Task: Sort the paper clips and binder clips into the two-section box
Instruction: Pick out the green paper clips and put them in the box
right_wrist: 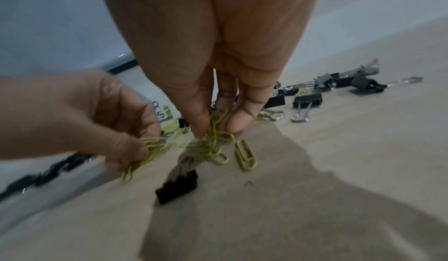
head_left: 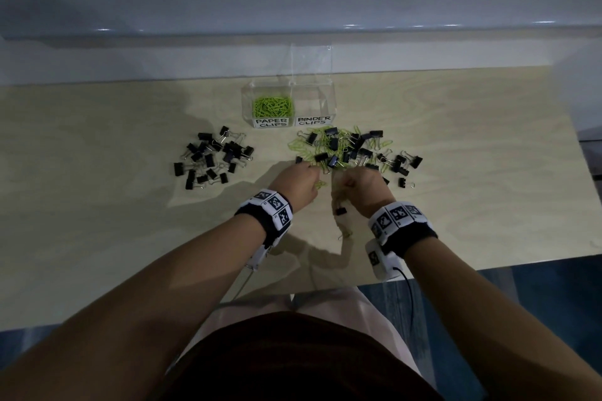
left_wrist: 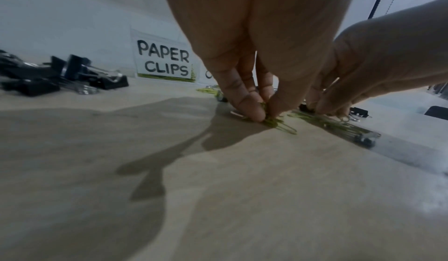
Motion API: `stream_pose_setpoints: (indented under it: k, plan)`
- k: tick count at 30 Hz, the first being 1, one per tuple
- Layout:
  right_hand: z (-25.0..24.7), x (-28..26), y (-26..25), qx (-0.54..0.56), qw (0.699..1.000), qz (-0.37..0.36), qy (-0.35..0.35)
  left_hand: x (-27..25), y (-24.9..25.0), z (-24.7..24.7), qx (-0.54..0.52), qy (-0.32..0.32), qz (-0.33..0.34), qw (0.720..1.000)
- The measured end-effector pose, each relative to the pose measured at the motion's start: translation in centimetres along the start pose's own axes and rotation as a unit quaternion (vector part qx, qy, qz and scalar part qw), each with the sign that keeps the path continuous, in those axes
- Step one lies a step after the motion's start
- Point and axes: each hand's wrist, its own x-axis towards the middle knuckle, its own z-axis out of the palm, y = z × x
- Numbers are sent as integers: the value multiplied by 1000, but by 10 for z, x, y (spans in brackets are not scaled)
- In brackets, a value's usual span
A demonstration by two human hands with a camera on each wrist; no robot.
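The clear two-section box [head_left: 247, 98] stands at the back of the table; its "PAPER CLIPS" side holds green paper clips [head_left: 273, 106], and the "BINDER CLIPS" side looks empty. In front of it lies a mixed pile [head_left: 350, 148] of green paper clips and black binder clips. At the pile's near edge, my left hand [left_wrist: 265, 114] pinches a few green paper clips [left_wrist: 282, 124] low over the table. My right hand [right_wrist: 217, 129] pinches a tangle of paper clips [right_wrist: 211, 146], with a black binder clip [right_wrist: 178, 186] dangling from it.
A separate heap of black binder clips [head_left: 211, 156] lies on the left of the wooden table [head_left: 114, 205]. More binder clips [head_left: 404, 164] trail off to the right of the mixed pile. A loose paper clip [right_wrist: 246, 156] lies by my right hand, another [head_left: 345, 234] nearer me.
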Motion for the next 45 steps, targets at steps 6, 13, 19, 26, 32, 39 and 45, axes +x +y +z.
stream_pose_setpoints:
  k: [6, 13, 19, 26, 32, 39, 45]
  plan:
    - [-18, 14, -15, 140, 990, 27, 22, -8, -25, -16, -106, 35, -34, 993]
    - [-38, 85, -99, 202, 974, -68, 79, -9, -45, -71, -265, 158, -98, 946]
    - [-19, 134, -133, 176, 978, -42, 107, 21, -68, -124, -236, 312, -122, 912]
    - [-14, 81, -74, 39, 987, -94, 127, 47, -56, -117, -69, 221, -91, 969]
    - [10, 38, -36, -27, 987, -134, 88, 12, -34, -51, -54, 81, 21, 995]
    - [23, 47, -24, -87, 980, -116, 140, 10, -35, -28, 12, 52, 12, 998]
    - [19, 55, -30, -112, 983, -97, 105, -10, -61, -36, -43, 149, -36, 987]
